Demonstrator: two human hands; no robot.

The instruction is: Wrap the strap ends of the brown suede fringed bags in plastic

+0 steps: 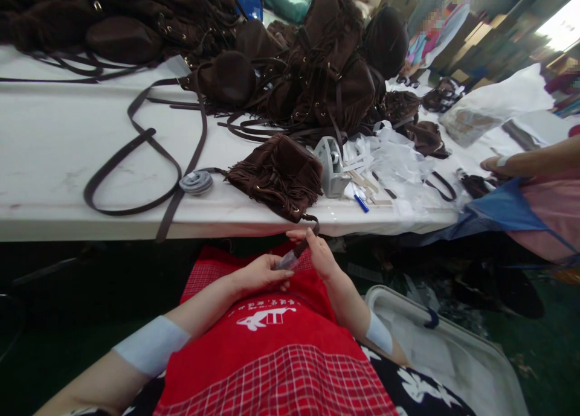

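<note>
A dark brown fringed bag (281,168) lies near the table's front edge, its strap (302,246) hanging over the edge towards my lap. My left hand (260,275) is closed on the strap's end, where a clear wrapping (287,261) covers it. Further up, my right hand (321,258) pinches the same strap between thumb and fingers. On the bag's left side, a rolled-up strap coil (196,182) in greyish wrapping rests on the table.
Dark brown bags (335,66) are heaped along the back. A long loose strap (97,180) loops at left. Right of the bag stand a grey tape dispenser (333,168), a blue pen (361,203) and white strips (389,156). Another person's arm (534,159) reaches in from the right.
</note>
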